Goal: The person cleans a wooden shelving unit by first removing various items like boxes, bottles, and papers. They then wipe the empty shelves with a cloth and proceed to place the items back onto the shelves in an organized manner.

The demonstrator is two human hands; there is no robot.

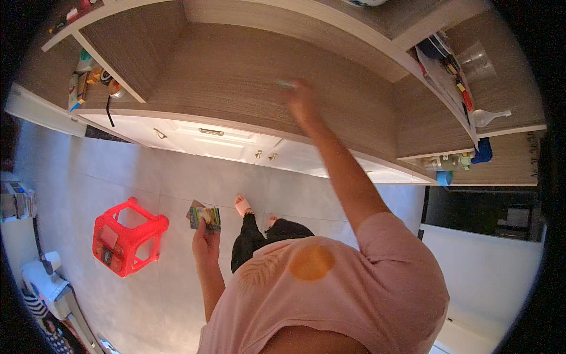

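Note:
My left hand [206, 242] is closed on a few flat packets [205, 218], held above the floor in front of my body. The top packet has a printed face with green and dark parts, and a brownish one sticks out behind it. My right hand [302, 105] is stretched over the wooden shelf [236, 71]. At its fingertips shows a small pale green thing [286, 84], smeared by motion. Its kind is unclear, and so is whether it touches the shelf board.
A red plastic stool [158, 224] with flat items on it stands at the left. White drawers and doors [236, 150] run below the shelf. Small bottles and tubes [88, 82] fill the left compartment. A white spoon [490, 117] and other utensils are at the right.

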